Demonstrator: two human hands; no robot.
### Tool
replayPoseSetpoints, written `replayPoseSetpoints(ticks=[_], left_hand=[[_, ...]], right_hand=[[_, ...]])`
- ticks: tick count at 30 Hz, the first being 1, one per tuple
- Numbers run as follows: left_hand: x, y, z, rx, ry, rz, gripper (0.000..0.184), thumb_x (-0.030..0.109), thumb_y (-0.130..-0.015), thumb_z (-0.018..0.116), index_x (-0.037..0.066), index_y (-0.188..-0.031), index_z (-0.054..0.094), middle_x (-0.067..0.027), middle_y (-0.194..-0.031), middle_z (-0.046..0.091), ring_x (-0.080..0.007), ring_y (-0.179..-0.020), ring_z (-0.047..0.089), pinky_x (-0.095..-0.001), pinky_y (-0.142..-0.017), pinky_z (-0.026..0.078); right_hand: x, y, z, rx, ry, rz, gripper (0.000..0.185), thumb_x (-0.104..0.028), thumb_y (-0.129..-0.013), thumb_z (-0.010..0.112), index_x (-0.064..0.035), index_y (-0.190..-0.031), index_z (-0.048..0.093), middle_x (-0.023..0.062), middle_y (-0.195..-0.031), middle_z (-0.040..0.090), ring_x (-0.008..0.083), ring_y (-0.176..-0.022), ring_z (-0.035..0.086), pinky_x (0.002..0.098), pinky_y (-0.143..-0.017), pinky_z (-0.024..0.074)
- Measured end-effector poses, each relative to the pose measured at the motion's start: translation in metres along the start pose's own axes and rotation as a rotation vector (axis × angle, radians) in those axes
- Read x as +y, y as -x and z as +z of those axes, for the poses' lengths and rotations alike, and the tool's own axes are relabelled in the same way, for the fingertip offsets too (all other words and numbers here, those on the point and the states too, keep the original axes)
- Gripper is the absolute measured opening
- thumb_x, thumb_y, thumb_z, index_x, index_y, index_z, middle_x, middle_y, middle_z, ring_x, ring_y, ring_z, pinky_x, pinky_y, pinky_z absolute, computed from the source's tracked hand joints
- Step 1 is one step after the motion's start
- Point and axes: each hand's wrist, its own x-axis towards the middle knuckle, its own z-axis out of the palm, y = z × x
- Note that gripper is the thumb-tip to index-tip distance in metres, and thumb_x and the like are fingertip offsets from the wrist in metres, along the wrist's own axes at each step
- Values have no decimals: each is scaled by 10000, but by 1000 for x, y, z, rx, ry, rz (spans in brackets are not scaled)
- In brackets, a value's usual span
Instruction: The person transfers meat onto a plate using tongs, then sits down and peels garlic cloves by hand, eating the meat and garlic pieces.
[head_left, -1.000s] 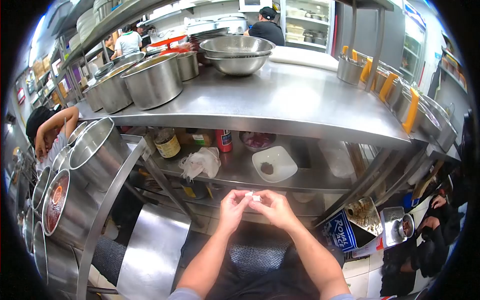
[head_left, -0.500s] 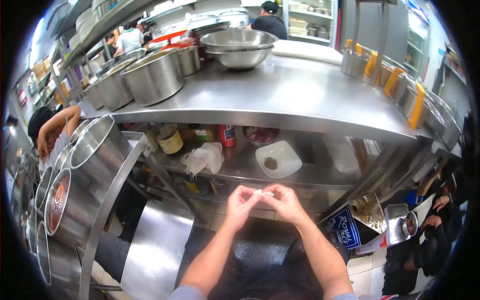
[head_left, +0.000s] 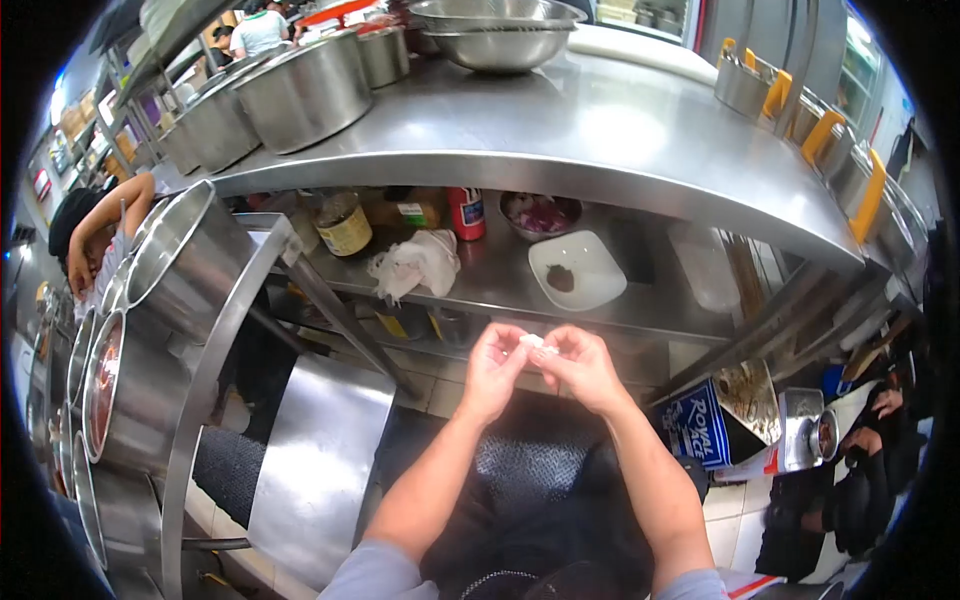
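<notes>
Between my fingertips is a small white, soft-looking piece [head_left: 537, 343]; what kind of thing it is I cannot make out. My left hand [head_left: 490, 375] pinches one side of it with thumb and fingers. On the other side my right hand [head_left: 588, 372] pinches it too, the two hands almost touching. Both are held over my lap, in front of the lower shelf. On that shelf, just beyond them, sits a white square bowl [head_left: 603, 283] with a small brown clump [head_left: 559, 278] in it. A crumpled white plastic bag [head_left: 418, 266] lies to its left.
A steel counter [head_left: 560, 120] spans the front, bearing large pots [head_left: 305, 95] and steel bowls [head_left: 500, 45]. More pots [head_left: 185, 265] line a rack on the left. A steel panel [head_left: 322, 465] is low left; a blue box [head_left: 703, 425] is low right. Another person's hand [head_left: 887, 402] shows far right.
The view has tipped downward, so the counter and shelf sit higher in the picture. Both hands still pinch the white piece, with the fingers slightly shifted.
</notes>
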Motion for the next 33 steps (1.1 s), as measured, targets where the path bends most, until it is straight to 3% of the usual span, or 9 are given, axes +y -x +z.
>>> replayPoseSetpoints(ticks=[2,7,10,16,22,27,30,32,33], left_hand=[[2,-1,-1,-8,59,-18,175,65,-1030,678,38,-1161,566,-68,-1090,675,-137,-971,668,-304,-897,566],[9,-1,-3,34,-48,-80,182,73,-1018,706,22,-1145,587,-90,-1080,692,-132,-948,686,-285,-852,588],[10,1,-1,14,-18,-102,188,67,-1005,725,23,-1136,597,-86,-1086,692,-132,-960,683,-295,-885,592],[10,2,2,-43,46,-124,211,55,-990,738,32,-1140,591,-68,-1087,682,-126,-973,671,-310,-927,582],[2,0,-2,-59,63,-125,256,55,-964,769,59,-1115,562,-39,-1008,648,-109,-901,646,-271,-812,548],[8,-6,-16,14,16,-70,273,66,-949,778,82,-1055,526,-3,-902,585,-100,-765,578,-266,-709,496],[20,-23,-26,74,-185,28,210,7,-913,719,76,-964,528,13,-843,534,-84,-722,540,-258,-666,468],[14,-46,-49,99,-606,130,161,-11,-874,692,53,-923,552,20,-817,532,-78,-715,529,-256,-649,455],[39,-51,-31,162,-871,173,139,-12,-857,698,27,-929,585,14,-802,550,-79,-719,531,-254,-650,450]], right_hand=[[11,-4,-4,0,-14,-41,164,-111,-975,773,-19,-1038,653,23,-859,690,83,-713,664,234,-622,542],[17,-9,-11,-11,-18,-99,220,-109,-1008,727,37,-1170,705,81,-975,762,111,-839,703,260,-763,581],[16,-7,-14,22,129,-100,224,-116,-1008,727,43,-1164,721,83,-973,773,110,-834,701,263,-769,579],[15,-5,-22,43,91,-47,235,-136,-986,762,35,-1143,730,63,-927,760,75,-772,672,245,-707,564],[21,-5,-22,19,26,-60,266,-165,-1006,746,37,-1177,729,60,-963,759,91,-816,687,253,-751,575],[13,3,-25,78,323,-178,319,-137,-1007,709,12,-1290,714,93,-1029,779,127,-923,714,296,-829,577],[-7,19,-30,180,514,-230,329,-134,-987,719,21,-1277,712,156,-1037,778,163,-885,739,320,-797,586],[-11,28,-38,176,660,-242,301,-119,-970,714,16,-1239,725,187,-1039,769,250,-904,757,368,-829,594],[-9,31,-41,178,657,-245,301,-119,-970,714,16,-1239,725,187,-1039,769,250,-904,757,368,-829,594]])
